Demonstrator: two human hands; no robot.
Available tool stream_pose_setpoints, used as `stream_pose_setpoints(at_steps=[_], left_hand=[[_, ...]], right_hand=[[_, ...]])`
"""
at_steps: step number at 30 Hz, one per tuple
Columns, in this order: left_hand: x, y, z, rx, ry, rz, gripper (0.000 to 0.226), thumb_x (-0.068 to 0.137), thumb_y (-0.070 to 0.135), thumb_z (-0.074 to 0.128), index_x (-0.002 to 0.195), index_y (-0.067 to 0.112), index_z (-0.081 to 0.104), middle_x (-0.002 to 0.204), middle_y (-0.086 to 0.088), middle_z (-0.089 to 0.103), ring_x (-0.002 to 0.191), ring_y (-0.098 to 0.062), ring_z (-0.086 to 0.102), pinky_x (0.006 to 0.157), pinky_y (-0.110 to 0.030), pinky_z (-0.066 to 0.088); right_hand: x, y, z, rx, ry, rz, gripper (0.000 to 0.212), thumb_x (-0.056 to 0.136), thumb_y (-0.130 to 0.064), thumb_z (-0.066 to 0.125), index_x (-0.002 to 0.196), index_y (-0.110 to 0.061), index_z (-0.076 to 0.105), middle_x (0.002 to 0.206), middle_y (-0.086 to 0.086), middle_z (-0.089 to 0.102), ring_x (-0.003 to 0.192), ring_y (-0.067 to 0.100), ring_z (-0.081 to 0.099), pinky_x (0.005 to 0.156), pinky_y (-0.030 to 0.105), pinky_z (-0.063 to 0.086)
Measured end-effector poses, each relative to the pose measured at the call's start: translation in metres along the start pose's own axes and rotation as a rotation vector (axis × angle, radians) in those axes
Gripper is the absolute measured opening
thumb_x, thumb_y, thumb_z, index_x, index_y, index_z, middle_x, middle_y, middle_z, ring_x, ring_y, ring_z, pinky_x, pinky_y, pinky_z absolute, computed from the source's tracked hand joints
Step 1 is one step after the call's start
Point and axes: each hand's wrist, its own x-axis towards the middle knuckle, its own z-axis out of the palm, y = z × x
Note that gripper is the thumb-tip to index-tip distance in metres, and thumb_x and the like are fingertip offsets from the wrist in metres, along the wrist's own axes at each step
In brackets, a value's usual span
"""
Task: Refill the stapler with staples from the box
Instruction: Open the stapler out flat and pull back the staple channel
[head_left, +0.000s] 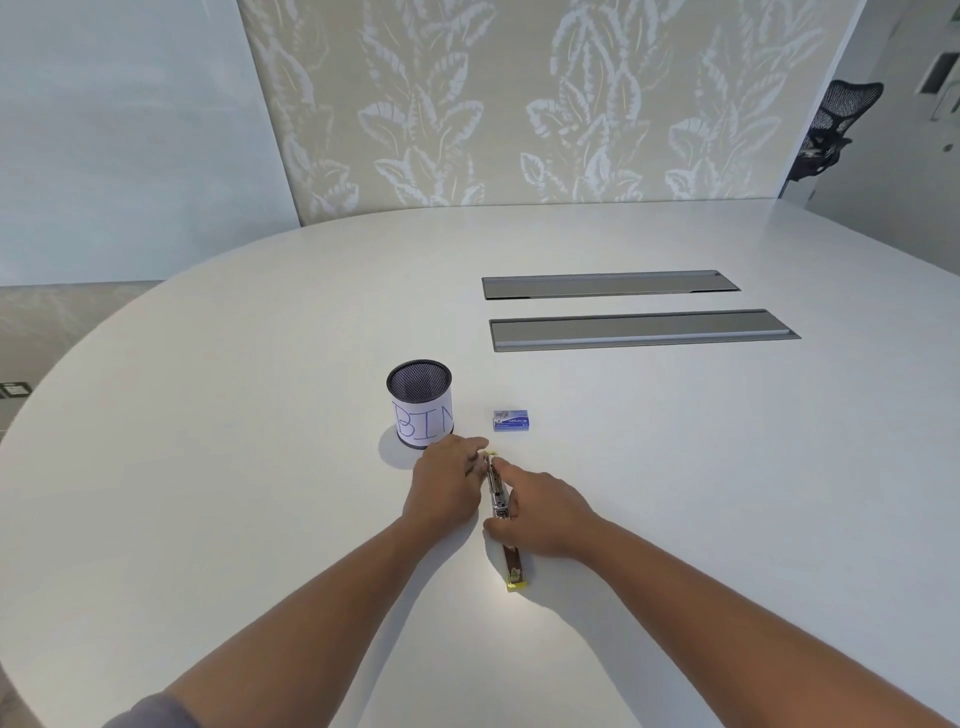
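The stapler (500, 499) lies swung wide open and flat on the white table (260, 519), its metal channel pointing away from me and a yellow-tipped part (517, 574) near me. My left hand (447, 483) grips the far yellow end of the stapler. My right hand (540, 512) holds its middle, index finger stretched along the channel. The small blue staple box (511, 420) sits shut on the table just beyond the hands, touched by neither.
A black mesh cup (420, 402) with a paper label reading "BIN" stands left of the box, close to my left hand. Two long grey cable hatches (639, 330) lie farther back right. A black chair (831, 130) stands beyond the table's far right.
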Motion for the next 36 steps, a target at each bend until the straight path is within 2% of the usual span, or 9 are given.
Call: stream_pose_setpoints(at_steps=[5,8,12,16,25,29,32,34,36], left_hand=[[-0.002,0.001,-0.001,-0.003,0.018,0.026,0.025,0.092,0.019,0.065,0.115,0.027,0.073,0.093,0.010,0.055,0.100,-0.020,0.058,0.090,-0.033,0.045],[-0.003,0.001,-0.001,0.009,0.025,0.033,0.025,0.092,0.019,0.065,0.112,0.029,0.075,0.092,0.011,0.055,0.100,-0.018,0.057,0.088,-0.030,0.042],[-0.004,0.002,-0.001,-0.003,0.029,0.022,0.022,0.092,0.021,0.066,0.109,0.031,0.076,0.093,0.012,0.057,0.100,-0.017,0.057,0.087,-0.029,0.043],[-0.005,0.002,-0.002,0.002,0.033,0.025,0.021,0.092,0.022,0.066,0.107,0.031,0.077,0.092,0.013,0.057,0.099,-0.016,0.057,0.086,-0.029,0.044],[-0.005,0.002,-0.001,-0.015,0.018,-0.002,0.023,0.094,0.026,0.063,0.111,0.032,0.076,0.097,0.012,0.059,0.103,-0.015,0.056,0.090,-0.031,0.044],[-0.005,0.003,-0.001,-0.037,0.012,-0.016,0.024,0.093,0.036,0.060,0.109,0.035,0.078,0.099,0.013,0.062,0.102,-0.015,0.057,0.090,-0.035,0.047],[-0.005,0.003,-0.002,-0.033,0.010,-0.006,0.023,0.090,0.039,0.064,0.107,0.034,0.078,0.101,0.012,0.064,0.102,-0.016,0.058,0.090,-0.035,0.047],[-0.005,0.003,-0.002,-0.030,0.019,-0.011,0.021,0.089,0.038,0.066,0.105,0.035,0.079,0.100,0.012,0.064,0.102,-0.016,0.058,0.090,-0.034,0.046],[-0.005,0.003,-0.001,-0.026,0.025,-0.010,0.019,0.088,0.039,0.067,0.103,0.036,0.079,0.099,0.011,0.063,0.100,-0.016,0.058,0.089,-0.034,0.046]], right_hand=[[0.006,0.002,-0.005,0.048,-0.057,-0.025,0.083,0.083,-0.044,0.068,0.155,-0.034,0.028,0.072,-0.012,0.056,0.084,0.020,0.057,0.071,0.034,0.044],[0.007,0.005,-0.003,0.069,-0.039,-0.023,0.081,0.084,-0.045,0.069,0.154,-0.033,0.029,0.078,-0.013,0.055,0.087,0.019,0.056,0.073,0.033,0.041],[0.005,0.008,0.002,0.086,-0.016,-0.023,0.066,0.087,-0.045,0.069,0.142,-0.031,0.036,0.074,-0.015,0.048,0.084,0.020,0.053,0.072,0.034,0.039],[0.003,0.010,0.005,0.117,0.018,-0.034,0.053,0.088,-0.042,0.069,0.127,-0.030,0.035,0.071,-0.010,0.052,0.077,0.021,0.054,0.069,0.035,0.041],[-0.005,0.016,0.019,0.234,0.198,-0.039,0.038,0.085,-0.043,0.072,0.106,-0.042,0.041,0.063,-0.012,0.056,0.060,0.004,0.052,0.060,0.030,0.041],[-0.008,0.018,0.021,0.290,0.285,-0.040,0.037,0.080,-0.045,0.076,0.102,-0.042,0.046,0.084,-0.014,0.054,0.065,0.001,0.050,0.062,0.027,0.039],[-0.011,0.016,0.022,0.328,0.313,-0.054,0.040,0.079,-0.041,0.078,0.097,-0.054,0.045,0.101,-0.025,0.053,0.079,-0.003,0.055,0.067,0.023,0.040],[-0.012,0.016,0.024,0.339,0.317,-0.037,0.039,0.079,-0.040,0.077,0.095,-0.055,0.045,0.095,-0.025,0.057,0.084,-0.004,0.055,0.066,0.021,0.039],[-0.012,0.017,0.026,0.354,0.322,-0.017,0.034,0.078,-0.040,0.076,0.097,-0.046,0.048,0.083,-0.014,0.062,0.080,0.001,0.057,0.065,0.024,0.042]])
